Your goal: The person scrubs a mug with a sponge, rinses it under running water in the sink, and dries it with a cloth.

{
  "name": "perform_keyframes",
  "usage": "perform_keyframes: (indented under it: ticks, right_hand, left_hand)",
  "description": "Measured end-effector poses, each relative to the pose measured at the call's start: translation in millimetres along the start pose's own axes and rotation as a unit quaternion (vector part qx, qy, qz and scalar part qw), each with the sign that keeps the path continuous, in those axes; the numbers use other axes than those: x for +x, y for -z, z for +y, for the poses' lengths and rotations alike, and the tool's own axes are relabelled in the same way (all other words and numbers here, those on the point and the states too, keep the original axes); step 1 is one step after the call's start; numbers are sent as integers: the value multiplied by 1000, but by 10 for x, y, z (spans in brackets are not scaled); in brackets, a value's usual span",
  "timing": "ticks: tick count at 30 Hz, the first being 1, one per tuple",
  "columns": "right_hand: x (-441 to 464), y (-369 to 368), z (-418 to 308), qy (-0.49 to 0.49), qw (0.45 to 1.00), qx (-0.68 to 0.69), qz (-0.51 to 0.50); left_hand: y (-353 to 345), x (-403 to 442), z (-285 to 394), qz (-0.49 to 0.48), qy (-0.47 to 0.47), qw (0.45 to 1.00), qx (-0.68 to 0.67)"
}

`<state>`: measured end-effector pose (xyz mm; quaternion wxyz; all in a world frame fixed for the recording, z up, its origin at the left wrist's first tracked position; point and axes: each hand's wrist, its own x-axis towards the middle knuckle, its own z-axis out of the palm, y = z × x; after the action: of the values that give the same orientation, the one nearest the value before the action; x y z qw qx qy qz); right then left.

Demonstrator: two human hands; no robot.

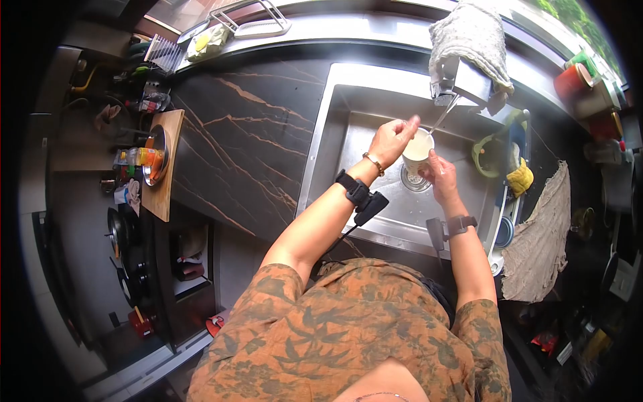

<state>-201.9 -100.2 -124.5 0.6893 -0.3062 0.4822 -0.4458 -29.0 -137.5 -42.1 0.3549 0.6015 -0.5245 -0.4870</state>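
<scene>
Mostly held a pale cup (419,149) in the right hand (441,175), fingers clamped on its lower side with some out of sight behind it. Had the left hand (394,142) up at the rim, fingers bunched close together, tips too hidden to tell apart or to judge for contact with the cup. Placed the cup over the sink (348,194), covering part of the drain (416,179) from view. Met a thin stream of water (443,115) at the rim, coming down from a boxy metal fixture (467,82), itself half covered by a draped towel (469,33). Could not make out the cup's contents beyond a cream tone. Showed a greenish bowl (485,155) only hazily at the right edge, near a yellow cloth (520,178). Spread a gray cloth (544,234) on the dark counter (248,134), lower end reaching the front edge.
</scene>
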Motion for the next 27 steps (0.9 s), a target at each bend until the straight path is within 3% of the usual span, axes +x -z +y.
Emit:
perform_keyframes:
  ticks: [3, 7, 10, 13, 17, 19, 21, 22, 25, 27]
  right_hand:
    - [-9, 26, -18, 3, 1000, 4, 7]
    - [-47, 27, -83, 5, 999, -21, 24]
    - [-24, 105, -79, -27, 995, -66, 72]
    - [49, 227, 100, -36, 978, -202, 40]
    - [43, 58, 6, -8, 997, 16, 73]
    - [140, 57, 41, 30, 994, -62, 83]
    - [119, -25, -72, 70, 982, -167, 61]
    - [55, 0, -144, 33, 990, -139, 19]
    - [48, 7, -172, 26, 996, 32, 79]
    - [107, 16, -93, 43, 996, -1, 80]
  left_hand:
    - [171, -209, -347, 89, -120, 979, 136]
    - [619, -578, -698, 98, 6, 994, 43]
    - [924, -988, -848, 138, 26, 989, 39]
    - [1124, -1337, -1090, 211, 25, 973, 86]
    - [1187, -1544, -1276, 256, 25, 961, 100]
    - [1189, -1607, -1334, 284, -3, 951, 124]
    - [1154, -1680, -1214, 265, 26, 955, 134]
    - [1143, -1691, -1202, 250, 16, 958, 141]
    - [1030, -1749, -1224, 195, -52, 957, 208]
    - [1010, -1781, -1235, 174, -108, 946, 249]
